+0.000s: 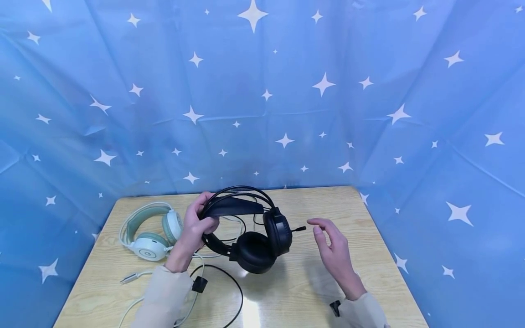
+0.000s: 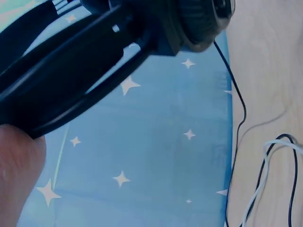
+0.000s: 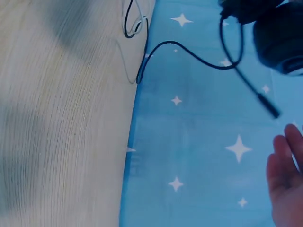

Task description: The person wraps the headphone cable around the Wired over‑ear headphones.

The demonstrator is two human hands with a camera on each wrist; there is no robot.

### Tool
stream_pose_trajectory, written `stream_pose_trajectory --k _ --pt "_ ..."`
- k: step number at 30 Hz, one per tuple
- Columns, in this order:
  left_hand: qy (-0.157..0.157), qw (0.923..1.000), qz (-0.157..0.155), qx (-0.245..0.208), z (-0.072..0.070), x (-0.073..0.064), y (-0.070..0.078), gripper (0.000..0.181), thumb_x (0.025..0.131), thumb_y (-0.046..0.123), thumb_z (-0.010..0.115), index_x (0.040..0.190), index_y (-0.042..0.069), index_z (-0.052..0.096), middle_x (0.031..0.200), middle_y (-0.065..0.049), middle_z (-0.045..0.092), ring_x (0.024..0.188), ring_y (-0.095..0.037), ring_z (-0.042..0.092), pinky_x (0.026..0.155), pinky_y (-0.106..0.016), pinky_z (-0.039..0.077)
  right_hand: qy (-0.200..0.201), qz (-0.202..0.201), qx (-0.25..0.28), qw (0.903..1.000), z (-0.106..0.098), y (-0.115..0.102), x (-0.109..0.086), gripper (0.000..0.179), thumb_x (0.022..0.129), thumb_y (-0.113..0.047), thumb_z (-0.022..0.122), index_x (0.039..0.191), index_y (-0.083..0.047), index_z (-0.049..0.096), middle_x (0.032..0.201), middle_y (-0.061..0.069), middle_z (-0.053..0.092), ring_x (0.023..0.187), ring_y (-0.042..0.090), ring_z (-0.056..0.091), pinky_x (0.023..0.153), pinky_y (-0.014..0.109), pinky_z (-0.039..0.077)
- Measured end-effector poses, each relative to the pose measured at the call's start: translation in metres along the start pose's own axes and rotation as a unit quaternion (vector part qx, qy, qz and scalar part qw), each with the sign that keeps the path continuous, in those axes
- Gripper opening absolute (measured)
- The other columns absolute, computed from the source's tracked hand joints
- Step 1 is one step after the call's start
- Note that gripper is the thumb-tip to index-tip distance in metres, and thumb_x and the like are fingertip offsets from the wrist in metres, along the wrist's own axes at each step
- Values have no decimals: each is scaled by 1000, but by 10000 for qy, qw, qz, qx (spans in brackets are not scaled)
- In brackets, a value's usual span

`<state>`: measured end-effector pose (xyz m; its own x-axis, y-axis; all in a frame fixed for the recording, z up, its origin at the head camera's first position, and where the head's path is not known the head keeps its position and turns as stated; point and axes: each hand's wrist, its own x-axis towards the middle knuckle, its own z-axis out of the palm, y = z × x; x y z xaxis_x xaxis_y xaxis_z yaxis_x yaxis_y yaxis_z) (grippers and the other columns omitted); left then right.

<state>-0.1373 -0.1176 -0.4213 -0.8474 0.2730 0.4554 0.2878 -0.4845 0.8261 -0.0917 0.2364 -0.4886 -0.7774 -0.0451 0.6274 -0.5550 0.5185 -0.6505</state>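
A black headset [image 1: 255,252] is held up above the table, tilted sideways with its ear cups toward the right. My left hand [image 1: 196,223] grips it by the headband [image 2: 66,61]. From one ear cup a thin microphone boom [image 1: 299,228] sticks out to the right; its dark tip [image 3: 268,105] shows in the right wrist view. My right hand [image 1: 334,248] hovers just right of that tip, apart from it, fingers loosely bent and holding nothing. In the right wrist view, only part of the right hand [image 3: 286,175] shows.
White and green headphones [image 1: 149,248] lie on the table's left side, beside my left forearm. A pale cable with a metal plug [image 1: 130,278] and a black cable [image 1: 235,282] loop over the wooden table [image 1: 303,296]. A blue star-patterned curtain [image 1: 262,127] surrounds the table.
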Motion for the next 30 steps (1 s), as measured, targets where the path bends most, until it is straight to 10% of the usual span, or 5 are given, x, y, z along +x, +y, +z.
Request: stream_pose_trajectory --k 5,13,23,30 --pt "-505 9936 449 -904 -10 3 8 53 74 -19 33 115 4 58 71 3 48 43 -13 15 39 -25 9 -245 565 797 9949 -2 2 6 39 111 -4 33 130 -3 67 126 14 70 117 8 61 100 19 44" --pt "-1089 9613 544 -2471 -15 9 14 57 76 -17 21 116 -1 57 68 -4 27 46 -9 21 42 -20 13 -1013 1009 2066 9679 13 9 25 58 115 -23 15 132 -1 67 132 15 69 130 18 59 112 23 38" --pt "-1353 9265 399 -3488 -16 10 9 56 79 -18 22 120 -3 59 71 -4 26 49 -10 23 46 -19 16 -2188 1367 3316 9075 56 14 37 77 112 -46 7 119 -7 73 119 -1 73 122 11 62 111 24 38" --pt "-1279 9332 396 -3334 -21 10 6 59 78 -17 20 120 -3 59 70 -4 26 48 -10 22 45 -20 16 -2548 1795 2311 9217 57 19 36 81 111 -48 7 79 -6 69 80 0 69 84 9 65 85 24 46"
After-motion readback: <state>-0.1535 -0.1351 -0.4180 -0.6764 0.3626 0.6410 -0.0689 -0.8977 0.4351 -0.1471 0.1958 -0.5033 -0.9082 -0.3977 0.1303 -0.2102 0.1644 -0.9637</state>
